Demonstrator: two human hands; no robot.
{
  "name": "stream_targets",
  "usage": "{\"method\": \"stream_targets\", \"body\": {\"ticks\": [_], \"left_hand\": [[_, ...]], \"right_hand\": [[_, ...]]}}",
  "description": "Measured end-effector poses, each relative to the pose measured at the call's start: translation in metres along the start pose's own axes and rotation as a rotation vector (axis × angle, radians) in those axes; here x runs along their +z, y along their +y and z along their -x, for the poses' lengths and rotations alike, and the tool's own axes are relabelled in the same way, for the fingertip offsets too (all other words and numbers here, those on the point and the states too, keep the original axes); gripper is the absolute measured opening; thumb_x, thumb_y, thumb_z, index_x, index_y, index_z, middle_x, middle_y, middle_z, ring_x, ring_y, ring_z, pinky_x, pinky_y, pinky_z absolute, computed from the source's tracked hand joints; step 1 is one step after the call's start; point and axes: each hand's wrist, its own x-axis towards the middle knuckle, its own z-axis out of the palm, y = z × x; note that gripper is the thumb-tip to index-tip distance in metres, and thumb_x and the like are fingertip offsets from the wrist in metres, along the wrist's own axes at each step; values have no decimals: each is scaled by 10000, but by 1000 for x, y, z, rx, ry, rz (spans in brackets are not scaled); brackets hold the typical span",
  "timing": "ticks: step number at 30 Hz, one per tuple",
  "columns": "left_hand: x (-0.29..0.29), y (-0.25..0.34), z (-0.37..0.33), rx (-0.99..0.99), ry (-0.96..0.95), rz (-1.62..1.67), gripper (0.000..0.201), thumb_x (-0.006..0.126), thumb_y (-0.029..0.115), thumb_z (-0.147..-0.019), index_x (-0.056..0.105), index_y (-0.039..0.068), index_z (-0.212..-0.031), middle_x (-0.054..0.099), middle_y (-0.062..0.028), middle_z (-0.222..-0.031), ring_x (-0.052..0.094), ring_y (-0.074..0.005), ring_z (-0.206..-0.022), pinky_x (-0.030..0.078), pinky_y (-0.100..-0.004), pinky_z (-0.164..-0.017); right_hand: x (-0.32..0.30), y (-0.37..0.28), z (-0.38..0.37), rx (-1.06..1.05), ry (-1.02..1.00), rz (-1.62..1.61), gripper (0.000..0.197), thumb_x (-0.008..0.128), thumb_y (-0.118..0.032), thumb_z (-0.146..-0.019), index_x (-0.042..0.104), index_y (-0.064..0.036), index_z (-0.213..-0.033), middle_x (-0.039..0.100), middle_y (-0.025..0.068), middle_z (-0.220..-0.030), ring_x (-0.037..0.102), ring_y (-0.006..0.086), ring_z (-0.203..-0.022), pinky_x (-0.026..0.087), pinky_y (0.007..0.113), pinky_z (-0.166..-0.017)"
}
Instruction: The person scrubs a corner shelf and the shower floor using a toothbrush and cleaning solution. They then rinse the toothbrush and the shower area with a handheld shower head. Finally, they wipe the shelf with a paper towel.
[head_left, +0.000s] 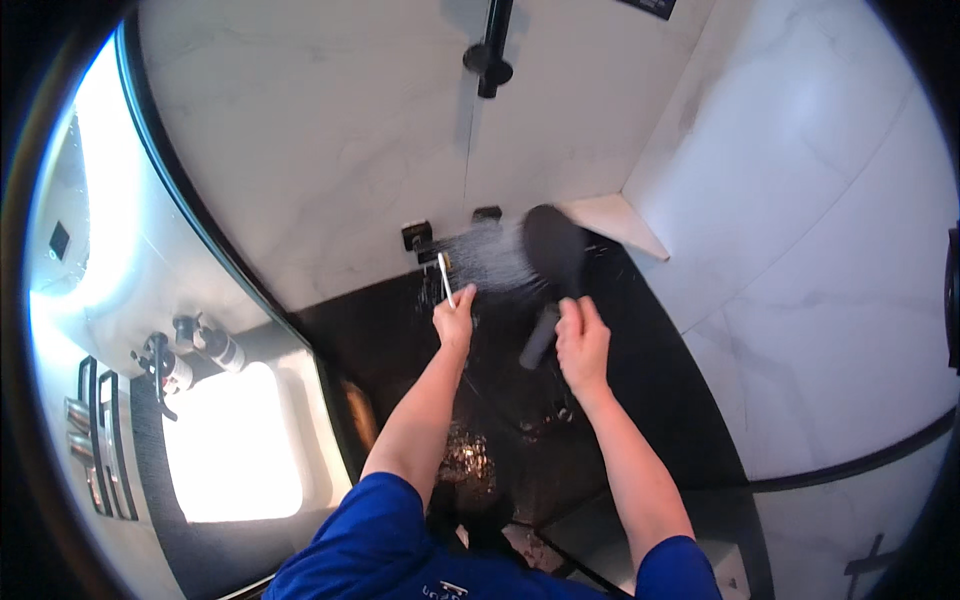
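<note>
My left hand [455, 318] is closed round the handle of a slim white brush [446, 278], shaped like a toothbrush. Its small yellowish head points up, close below a black square wall fitting [416, 236]. In my right hand [582, 345] is a dark handheld shower head [553, 245], held by its handle. Water sprays [490, 262] from the shower head leftward, across to the brush and the fitting. The shower head is slightly blurred. My fingers hide part of both handles.
A pale corner shelf [620, 225] sits just right of the shower head. Another small black fitting [487, 214] is on the marbled wall, and a black pipe [490, 65] hangs above. At the left stand a white basin [235, 445] and pump bottles [220, 347]. The dark floor [660, 370] looks wet.
</note>
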Motion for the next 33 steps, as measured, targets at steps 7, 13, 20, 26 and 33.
{"method": "stream_targets", "body": {"ticks": [7, 13, 20, 26, 33], "left_hand": [[31, -3, -1, 60, -49, -54, 390, 805, 414, -877, 810, 61, -1043, 781, -151, -889, 756, -245, -858, 560, -381, -791], [25, -93, -65, 120, -102, 26, 377, 792, 428, -876, 814, 83, -1028, 770, -179, -887, 759, -314, -879, 561, -420, -795], [39, -95, -67, 109, -227, -5, 189, 604, 238, -1020, 702, 126, -903, 613, 26, -794, 581, -113, -696, 479, -280, -654], [30, -86, -73, 128, -192, -35, 240, 611, 285, -1023, 710, 116, -884, 605, 16, -776, 566, -116, -697, 484, -311, -665], [31, -93, -77, 172, -242, -81, 210, 600, 268, -1029, 705, 115, -933, 603, 8, -816, 565, -114, -743, 483, -310, -688]], "right_hand": [[-74, -164, -102, -217, 229, -446, 405, 428, -400, -1114, 435, -118, -824, 411, -14, -620, 384, 67, -404, 323, 227, -357], [-104, -344, -161, -589, 225, -323, 508, 438, -577, -1070, 397, -133, -825, 420, -3, -645, 375, 87, -416, 317, 255, -375], [-142, -458, -157, -815, 423, -284, 533, 437, -612, -1056, 382, -143, -811, 400, -8, -658, 386, 90, -441, 346, 258, -409], [-164, -514, -149, -981, 508, -297, 515, 449, -566, -1067, 349, -141, -795, 423, -16, -662, 397, 78, -470, 367, 259, -430], [-172, -519, -153, -958, 459, -296, 517, 460, -571, -1064, 384, -139, -790, 435, -7, -635, 408, 86, -440, 363, 260, -410]]}}
